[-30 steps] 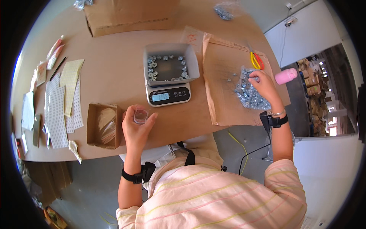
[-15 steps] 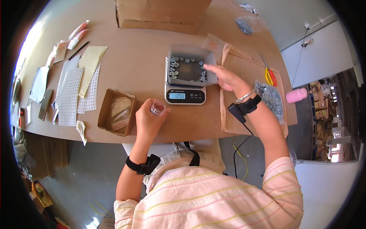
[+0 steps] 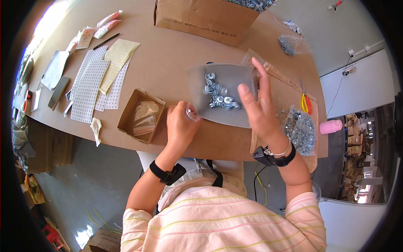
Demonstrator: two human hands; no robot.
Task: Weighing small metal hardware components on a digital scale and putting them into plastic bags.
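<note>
A grey translucent plastic tray is raised and tilted toward my left hand, with small shiny metal hardware pieces heaped inside. My right hand grips its right wall, thumb inside the rim. My left hand pinches a small clear plastic bag at the tray's near left corner; how far its mouth opens is hard to see. The digital scale is hidden behind the tray. Beside my left hand stands a small cardboard box holding clear bags.
At the far side stands a big carton filled with metal pieces. Sticker sheets lie left. On the right are a bag of hardware, pliers with red and yellow handles and a pink bottle. The table's near edge curves before me.
My right hand has taken hold of the tray and lifted it off the scale, tilting it toward the bag. The pieces have slid together. My left hand has moved right, to the tray.
</note>
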